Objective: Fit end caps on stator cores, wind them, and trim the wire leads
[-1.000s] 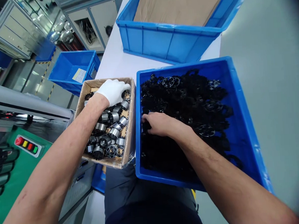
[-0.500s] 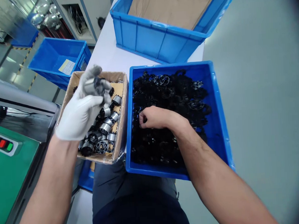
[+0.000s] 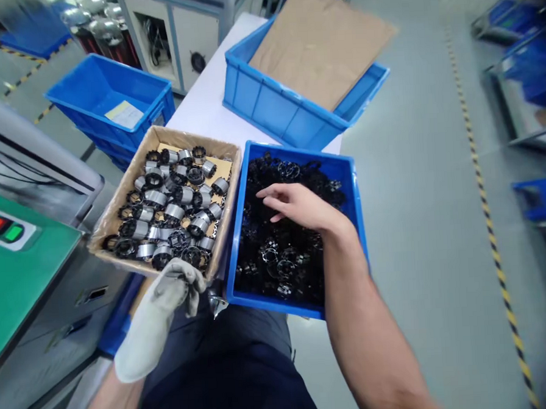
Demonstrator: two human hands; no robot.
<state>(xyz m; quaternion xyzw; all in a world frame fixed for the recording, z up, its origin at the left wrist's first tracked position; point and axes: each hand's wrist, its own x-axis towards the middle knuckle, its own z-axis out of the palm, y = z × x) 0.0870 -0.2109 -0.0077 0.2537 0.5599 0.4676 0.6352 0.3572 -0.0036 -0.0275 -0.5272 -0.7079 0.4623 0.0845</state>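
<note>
1. The gloved left hand (image 3: pixel 162 314) has dropped from above the cardboard box (image 3: pixel 191 140) to its near edge. Its fingers are curled, and I cannot tell whether they hold anything.
2. The bare right hand (image 3: pixel 298 206) has loosened and now lies spread on the black parts (image 3: pixel 280 262) in the blue bin (image 3: pixel 235 249), gripping nothing.
3. Metal rings (image 3: pixel 163 210) fill the box just beyond the left hand.
4. A second bin (image 3: pixel 286 115) stands beyond both hands, and a green panel (image 3: pixel 15 273) sits left of the glove. Nothing blocks either hand.

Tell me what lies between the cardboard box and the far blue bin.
Only bare white table top lies between the cardboard box and the far blue bin; the head view shows it.
</note>
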